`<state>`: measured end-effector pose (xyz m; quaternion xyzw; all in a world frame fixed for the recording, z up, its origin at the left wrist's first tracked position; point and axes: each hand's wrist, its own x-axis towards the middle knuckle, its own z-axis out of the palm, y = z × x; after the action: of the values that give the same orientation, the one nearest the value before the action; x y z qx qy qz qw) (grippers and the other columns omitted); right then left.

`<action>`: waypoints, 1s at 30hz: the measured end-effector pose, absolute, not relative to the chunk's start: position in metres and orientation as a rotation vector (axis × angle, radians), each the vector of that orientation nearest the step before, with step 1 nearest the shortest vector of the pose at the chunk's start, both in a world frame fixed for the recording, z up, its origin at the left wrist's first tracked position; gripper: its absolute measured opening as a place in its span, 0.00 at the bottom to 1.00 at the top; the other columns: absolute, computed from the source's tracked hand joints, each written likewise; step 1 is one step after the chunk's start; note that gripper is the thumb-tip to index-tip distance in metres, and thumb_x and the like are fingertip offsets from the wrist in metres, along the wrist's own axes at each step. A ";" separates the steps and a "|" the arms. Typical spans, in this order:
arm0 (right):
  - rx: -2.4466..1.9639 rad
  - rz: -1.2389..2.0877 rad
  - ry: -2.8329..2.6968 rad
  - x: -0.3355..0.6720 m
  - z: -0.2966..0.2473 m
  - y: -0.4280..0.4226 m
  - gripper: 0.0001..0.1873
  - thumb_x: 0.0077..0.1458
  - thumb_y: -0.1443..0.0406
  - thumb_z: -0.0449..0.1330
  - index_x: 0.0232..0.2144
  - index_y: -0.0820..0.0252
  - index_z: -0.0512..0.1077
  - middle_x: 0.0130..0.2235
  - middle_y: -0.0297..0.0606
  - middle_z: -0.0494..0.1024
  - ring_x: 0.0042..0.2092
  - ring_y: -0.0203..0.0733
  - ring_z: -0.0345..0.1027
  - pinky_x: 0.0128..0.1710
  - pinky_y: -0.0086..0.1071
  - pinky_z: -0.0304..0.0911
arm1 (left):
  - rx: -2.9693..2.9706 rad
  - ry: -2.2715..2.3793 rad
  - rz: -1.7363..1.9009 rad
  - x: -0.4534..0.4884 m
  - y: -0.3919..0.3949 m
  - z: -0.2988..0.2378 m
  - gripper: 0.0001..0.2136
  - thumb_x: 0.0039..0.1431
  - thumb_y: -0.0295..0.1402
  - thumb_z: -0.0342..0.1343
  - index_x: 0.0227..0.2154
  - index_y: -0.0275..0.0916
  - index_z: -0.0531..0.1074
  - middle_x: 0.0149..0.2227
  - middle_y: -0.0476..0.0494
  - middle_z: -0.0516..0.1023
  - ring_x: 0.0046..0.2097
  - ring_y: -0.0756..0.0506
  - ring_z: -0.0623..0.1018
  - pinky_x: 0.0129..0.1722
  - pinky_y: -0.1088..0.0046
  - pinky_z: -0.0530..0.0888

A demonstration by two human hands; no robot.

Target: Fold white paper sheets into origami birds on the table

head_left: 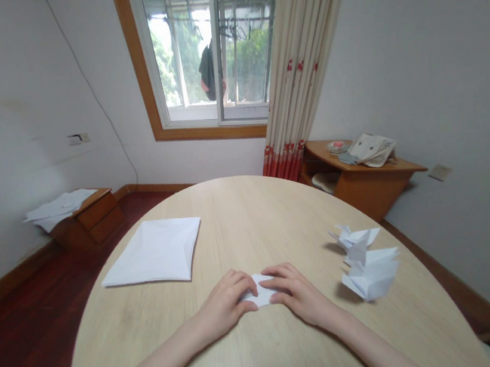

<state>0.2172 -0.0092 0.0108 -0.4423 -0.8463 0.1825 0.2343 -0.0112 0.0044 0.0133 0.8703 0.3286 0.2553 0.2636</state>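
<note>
A small piece of folded white paper [263, 294] lies on the round table [267, 349] between my two hands. My left hand [233, 298] has its fingers curled over the left side of the paper, thumb at the near edge. From the other side, my right hand [293, 290] grips the right part, fingertips on top and thumb along the near edge. Part of the paper is hidden under the fingers. To the right of my right hand stand folded paper figures, one nearer [372, 275] and another behind it [355, 237].
A stack of white paper sheets [155, 252] lies on the table's left side. Beyond the table are a low drawer cabinet [100, 217] at left, a curtain [297, 68] beside the window, and a wooden corner cabinet [363, 186] at right with a cloth bag [371, 149] on it.
</note>
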 end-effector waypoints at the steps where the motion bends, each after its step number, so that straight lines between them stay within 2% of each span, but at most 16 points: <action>1: -1.210 0.511 -2.327 0.218 0.010 -0.009 0.13 0.60 0.64 0.60 0.47 0.51 0.75 0.52 0.41 0.73 0.54 0.46 0.63 0.55 0.44 0.60 | 2.350 0.877 0.685 -0.012 0.005 0.014 0.08 0.57 0.29 0.62 0.38 0.41 0.71 0.42 0.48 0.74 0.46 0.45 0.70 0.47 0.69 0.67; 12: -1.103 0.666 -2.359 0.234 0.005 -0.001 0.15 0.63 0.64 0.55 0.51 0.48 0.73 0.55 0.41 0.71 0.56 0.45 0.61 0.57 0.47 0.58 | 2.338 0.780 0.632 -0.020 0.005 0.019 0.09 0.61 0.28 0.58 0.44 0.42 0.70 0.45 0.46 0.73 0.50 0.45 0.70 0.51 0.68 0.67; 18: -1.124 0.602 -2.403 0.232 0.006 -0.002 0.17 0.63 0.64 0.55 0.52 0.45 0.71 0.57 0.39 0.70 0.56 0.45 0.61 0.57 0.48 0.58 | 2.530 0.757 0.580 -0.019 0.004 0.021 0.10 0.65 0.32 0.53 0.48 0.43 0.69 0.46 0.44 0.75 0.48 0.43 0.71 0.48 0.67 0.68; 30: -1.102 0.391 -2.428 0.223 0.013 -0.013 0.18 0.64 0.67 0.52 0.54 0.46 0.70 0.55 0.40 0.72 0.54 0.45 0.63 0.54 0.46 0.60 | 2.593 0.758 0.611 -0.019 0.004 0.016 0.13 0.65 0.30 0.51 0.51 0.43 0.70 0.50 0.42 0.76 0.51 0.44 0.73 0.51 0.67 0.70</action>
<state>0.2227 -0.0129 0.0133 -0.3988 -0.8785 0.1416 0.2216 -0.0194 0.0036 0.0163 0.9200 0.2690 0.2167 0.1850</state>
